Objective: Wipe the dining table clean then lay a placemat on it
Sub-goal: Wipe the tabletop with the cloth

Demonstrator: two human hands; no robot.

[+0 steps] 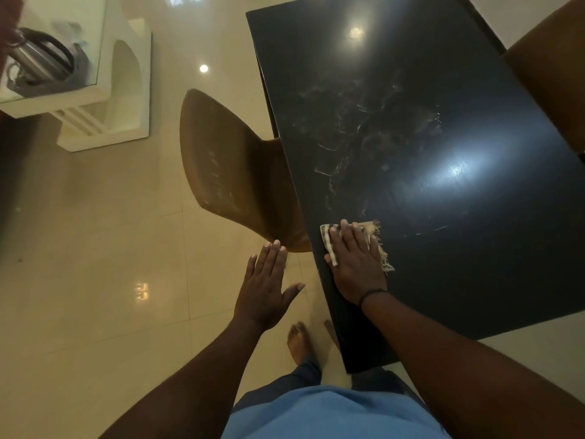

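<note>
A dark, glossy dining table point(427, 90) fills the right half of the view, with pale smears and streaks across its middle. My right hand point(356, 264) lies flat on a striped, fringed cloth point(372, 228) near the table's left edge, fingers straight and pressing it down. My left hand point(264, 288) hovers over the floor to the left of the table, fingers spread and holding nothing. No placemat is in view.
A brown chair point(228, 172) is tucked at the table's left side, close to my left hand. Another brown chair point(550, 74) stands at the right. A white side table point(120, 90) with a metal kettle point(41, 55) stands at far left on the tiled floor.
</note>
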